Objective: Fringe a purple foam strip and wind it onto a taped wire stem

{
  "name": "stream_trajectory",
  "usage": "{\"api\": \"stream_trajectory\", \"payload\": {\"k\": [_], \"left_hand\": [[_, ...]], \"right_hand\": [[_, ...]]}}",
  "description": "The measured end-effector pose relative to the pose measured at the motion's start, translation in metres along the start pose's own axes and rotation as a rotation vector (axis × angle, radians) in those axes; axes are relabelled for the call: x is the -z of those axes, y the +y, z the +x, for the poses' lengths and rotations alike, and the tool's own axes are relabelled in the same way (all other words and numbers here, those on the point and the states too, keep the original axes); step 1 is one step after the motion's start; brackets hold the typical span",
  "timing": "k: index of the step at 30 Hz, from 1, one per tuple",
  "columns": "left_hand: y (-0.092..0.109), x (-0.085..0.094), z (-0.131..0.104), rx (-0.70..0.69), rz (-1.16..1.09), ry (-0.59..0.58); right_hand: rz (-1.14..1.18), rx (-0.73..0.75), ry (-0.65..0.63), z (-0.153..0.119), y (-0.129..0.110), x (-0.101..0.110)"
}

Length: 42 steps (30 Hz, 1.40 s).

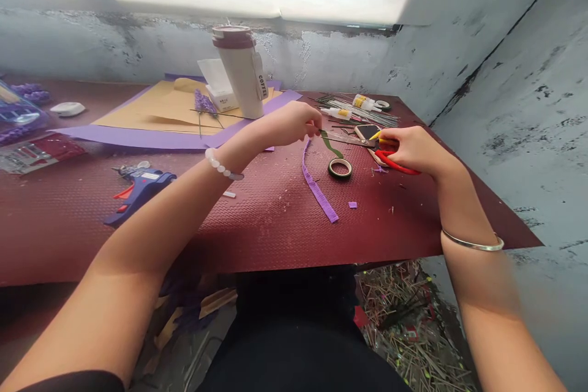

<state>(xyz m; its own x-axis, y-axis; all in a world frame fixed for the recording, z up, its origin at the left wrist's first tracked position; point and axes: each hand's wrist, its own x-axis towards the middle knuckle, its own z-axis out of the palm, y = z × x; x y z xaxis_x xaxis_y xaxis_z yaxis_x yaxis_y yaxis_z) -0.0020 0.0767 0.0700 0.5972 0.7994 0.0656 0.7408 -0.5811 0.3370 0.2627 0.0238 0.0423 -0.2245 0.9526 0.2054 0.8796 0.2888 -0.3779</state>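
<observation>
My left hand (303, 124) pinches the end of a green tape strip (331, 148). The strip runs down to a tape roll (340, 169) lying on the table. Red-handled scissors (394, 160) are in my right hand (408, 148), their blades pointing left, close to my left fingertips and across the green strip. A yellow part shows by my right fingers. Just below my left hand begins a long purple paper strip (318, 191), which curves toward me over the table; whether my fingers also hold its top end, I cannot tell. Beside it lies a small purple scrap (352, 204).
A phone (368, 132) lies behind the scissors. Farther back are glue bottles (366, 102) and thin wire stems (331, 101). A coffee cup (241, 76) stands by kraft paper (147, 113) and a purple flower sprig (204, 103). Left lies a blue glue gun (142, 193).
</observation>
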Motion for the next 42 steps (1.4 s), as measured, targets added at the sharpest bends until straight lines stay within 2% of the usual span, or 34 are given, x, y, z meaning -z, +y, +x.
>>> {"api": "stream_trajectory", "payload": {"k": [22, 29, 42], "left_hand": [[-0.009, 0.002, 0.004, -0.035, 0.001, -0.112], [-0.014, 0.003, 0.004, -0.118, -0.022, -0.132], [-0.014, 0.002, 0.005, -0.127, -0.018, -0.134]], "right_hand": [[0.034, 0.028, -0.106, 0.001, 0.002, 0.000], [-0.023, 0.007, -0.173, 0.000, -0.003, 0.003], [-0.154, -0.059, -0.172, -0.001, -0.012, 0.005]]}}
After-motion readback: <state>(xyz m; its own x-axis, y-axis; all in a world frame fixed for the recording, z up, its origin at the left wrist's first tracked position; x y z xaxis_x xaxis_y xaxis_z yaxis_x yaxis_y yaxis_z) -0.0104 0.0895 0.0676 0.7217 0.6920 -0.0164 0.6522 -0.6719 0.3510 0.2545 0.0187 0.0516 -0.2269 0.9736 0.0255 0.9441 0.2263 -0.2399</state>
